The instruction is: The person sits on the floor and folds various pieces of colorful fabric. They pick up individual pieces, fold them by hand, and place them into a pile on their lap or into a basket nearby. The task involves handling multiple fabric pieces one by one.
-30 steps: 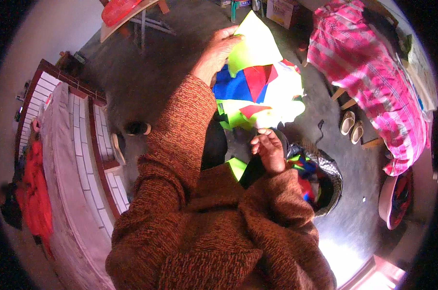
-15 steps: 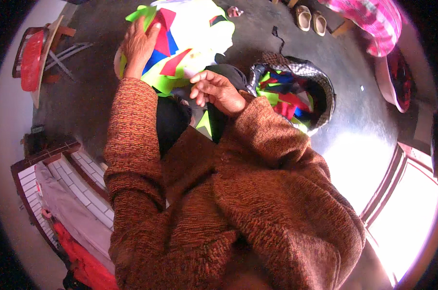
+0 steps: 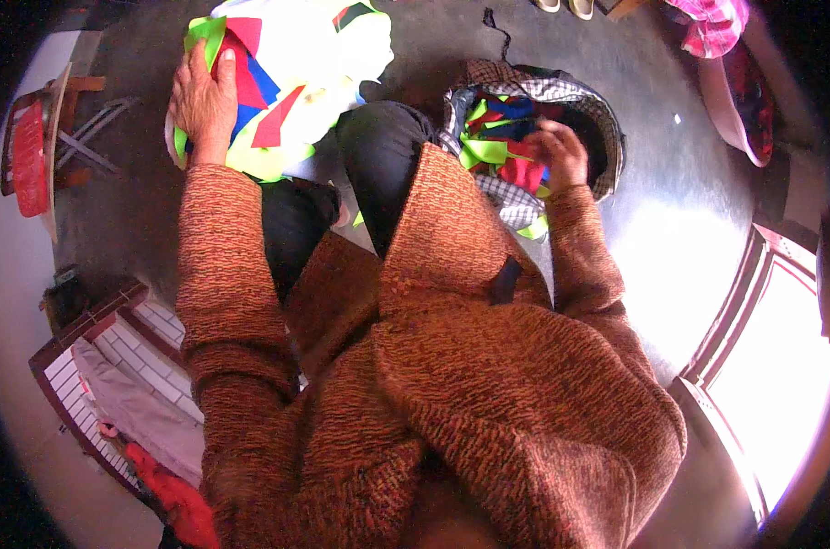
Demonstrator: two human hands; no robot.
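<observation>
My left hand (image 3: 204,102) rests flat on a pile of fabric pieces (image 3: 319,69) at the upper left, fingers extended. Bright yellow-green and white dominate the pile, with red and blue pieces beside my fingers; glare washes out much of it. Over a checked cloth bag (image 3: 609,114), standing open on the floor at the right, is my right hand (image 3: 563,156). Its fingers bend toward the red, blue and green scraps (image 3: 490,151) inside. Motion blur hides whether they grip anything. My dark-trousered knee (image 3: 388,151) lies between pile and bag.
A dark cord (image 3: 497,35) lies beyond the bag. Shoes (image 3: 580,7) and a pink checked cloth (image 3: 715,27) are at the far right, above a pale basin (image 3: 722,114). A stool with a red top (image 3: 31,156) stands left. Sunlight enters through a doorway (image 3: 776,393).
My right hand has moved right, from beside the pile to over the bag. My left hand remains on the pile. The whole view has shifted, so the surroundings sit farther left and higher.
</observation>
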